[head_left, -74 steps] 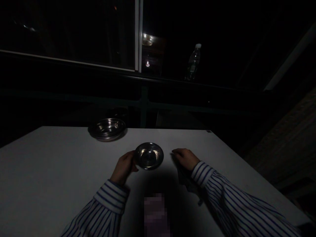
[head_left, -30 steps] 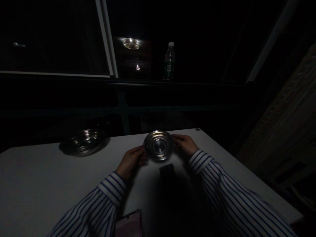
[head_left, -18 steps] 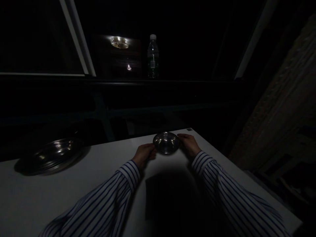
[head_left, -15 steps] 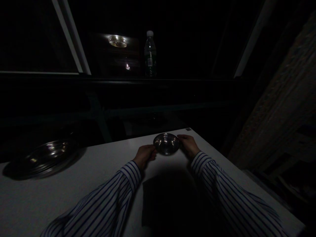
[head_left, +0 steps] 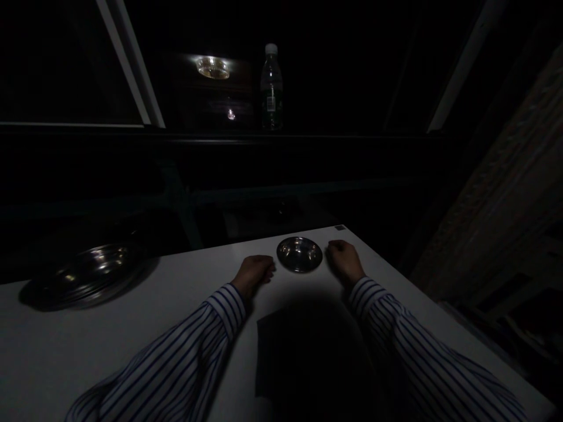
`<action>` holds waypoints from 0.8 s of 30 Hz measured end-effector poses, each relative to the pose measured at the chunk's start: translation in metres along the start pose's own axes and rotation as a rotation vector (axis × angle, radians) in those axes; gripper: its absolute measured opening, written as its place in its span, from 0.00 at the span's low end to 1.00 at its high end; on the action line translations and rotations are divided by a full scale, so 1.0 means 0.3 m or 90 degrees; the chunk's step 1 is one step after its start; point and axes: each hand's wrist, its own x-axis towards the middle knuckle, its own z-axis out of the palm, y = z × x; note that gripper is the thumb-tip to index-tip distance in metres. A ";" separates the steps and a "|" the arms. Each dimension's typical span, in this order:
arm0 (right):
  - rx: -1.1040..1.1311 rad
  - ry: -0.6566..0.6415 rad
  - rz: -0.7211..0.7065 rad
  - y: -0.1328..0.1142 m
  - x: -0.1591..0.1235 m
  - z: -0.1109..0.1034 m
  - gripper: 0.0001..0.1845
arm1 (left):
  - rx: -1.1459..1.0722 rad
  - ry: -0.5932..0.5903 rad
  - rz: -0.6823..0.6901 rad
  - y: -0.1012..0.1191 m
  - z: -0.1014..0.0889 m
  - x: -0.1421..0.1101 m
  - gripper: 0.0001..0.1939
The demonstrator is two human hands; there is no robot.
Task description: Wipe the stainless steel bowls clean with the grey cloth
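Note:
A small round stainless steel dish (head_left: 299,255) rests on the white table (head_left: 185,293) near its far right corner. Just left of the dish, apart from its rim, is my left hand (head_left: 255,274), fingers curled and nothing seen in them. On the other side my right hand (head_left: 345,261) lies a short gap from the rim, its fingers also curled in with nothing visible inside. A stack of larger steel bowls (head_left: 85,275) stands at the left of the table, dim and partly in shadow.
Behind the table, a clear plastic bottle (head_left: 271,88) with a white cap stands on a dark ledge by the window. A patterned curtain (head_left: 497,170) hangs on the right. The table's right edge runs beneath my right forearm. A dark shape or shadow covers the table's near middle.
The dish was carried right and back in both hands and set on the table. Both hands have since let go and drawn slightly apart. The view turned right.

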 end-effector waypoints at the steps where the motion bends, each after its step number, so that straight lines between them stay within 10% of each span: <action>1: -0.021 -0.021 -0.020 -0.015 -0.034 -0.015 0.17 | 0.004 -0.001 0.004 0.001 -0.019 -0.015 0.07; 9: -0.202 -0.414 -0.184 -0.139 -0.382 0.001 0.18 | 0.033 -0.051 -0.001 -0.029 -0.174 -0.188 0.11; 24: -0.086 -0.302 -0.103 -0.181 -0.486 0.219 0.16 | 0.065 -0.027 0.043 -0.116 -0.361 -0.441 0.13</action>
